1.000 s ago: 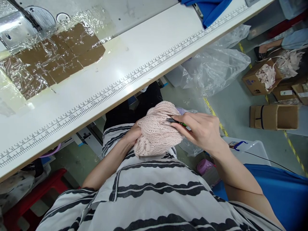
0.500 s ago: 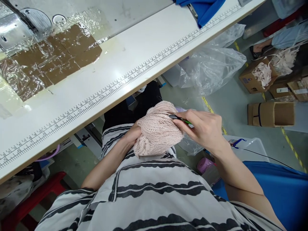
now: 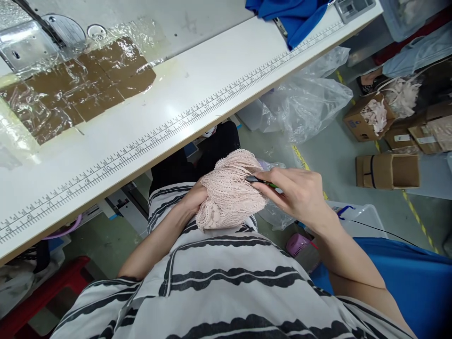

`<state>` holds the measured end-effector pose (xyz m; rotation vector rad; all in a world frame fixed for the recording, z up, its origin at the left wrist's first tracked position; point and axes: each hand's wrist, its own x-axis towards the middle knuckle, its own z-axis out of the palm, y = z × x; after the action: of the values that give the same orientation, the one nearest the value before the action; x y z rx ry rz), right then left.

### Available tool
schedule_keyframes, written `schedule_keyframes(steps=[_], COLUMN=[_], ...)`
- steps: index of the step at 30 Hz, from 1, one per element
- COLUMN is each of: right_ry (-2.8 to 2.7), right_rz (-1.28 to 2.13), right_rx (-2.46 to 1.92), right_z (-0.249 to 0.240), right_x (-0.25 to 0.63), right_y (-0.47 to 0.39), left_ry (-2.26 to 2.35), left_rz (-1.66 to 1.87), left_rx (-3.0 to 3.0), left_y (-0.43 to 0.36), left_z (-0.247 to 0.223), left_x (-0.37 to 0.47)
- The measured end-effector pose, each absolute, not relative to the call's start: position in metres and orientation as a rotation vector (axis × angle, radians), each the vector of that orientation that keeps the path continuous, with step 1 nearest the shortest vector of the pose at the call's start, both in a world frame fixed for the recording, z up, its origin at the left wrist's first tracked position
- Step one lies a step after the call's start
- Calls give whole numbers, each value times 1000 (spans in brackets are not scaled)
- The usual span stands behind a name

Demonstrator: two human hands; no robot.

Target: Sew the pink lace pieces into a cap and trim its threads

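A bunch of pale pink lace [image 3: 231, 193], stacked in many thin layers, rests over my lap in front of the striped shirt. My left hand [image 3: 198, 194] grips it from the left side, its fingers mostly hidden under the lace. On the right, my right hand [image 3: 294, 190] pinches a small tool [image 3: 261, 181] with a dark tip and a green part. The tool's tip touches the right side of the lace layers.
The white table [image 3: 169, 99] with a printed ruler edge crosses ahead, bearing a metal machine plate and blue cloth [image 3: 293, 19]. Plastic bags [image 3: 307, 106], cardboard boxes [image 3: 388, 172] and a person's foot are at the right. A red stool [image 3: 60, 294] stands lower left.
The view has shifted slightly. My right hand and the tool's tip have moved a little down and left against the lace. Both hands keep their hold.
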<state>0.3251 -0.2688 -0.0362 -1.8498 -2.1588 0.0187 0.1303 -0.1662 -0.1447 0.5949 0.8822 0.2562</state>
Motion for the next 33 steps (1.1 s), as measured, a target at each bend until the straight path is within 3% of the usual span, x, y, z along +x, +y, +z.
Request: schedule_keyframes(steps=[15, 26, 33], right_ry=[-2170, -1864, -2003], right_rz=[-5, 56, 143], right_rx=[-1824, -1941, -1904], right_z=[-40, -45, -36], right_x=[320, 323, 322], right_y=[-266, -271, -269], left_ry=[830, 862, 895], left_rz=[274, 286, 326], left_rx=[603, 576, 530], left_y=[-166, -165, -163], left_z=[-142, -150, -142], left_x=[132, 132, 131])
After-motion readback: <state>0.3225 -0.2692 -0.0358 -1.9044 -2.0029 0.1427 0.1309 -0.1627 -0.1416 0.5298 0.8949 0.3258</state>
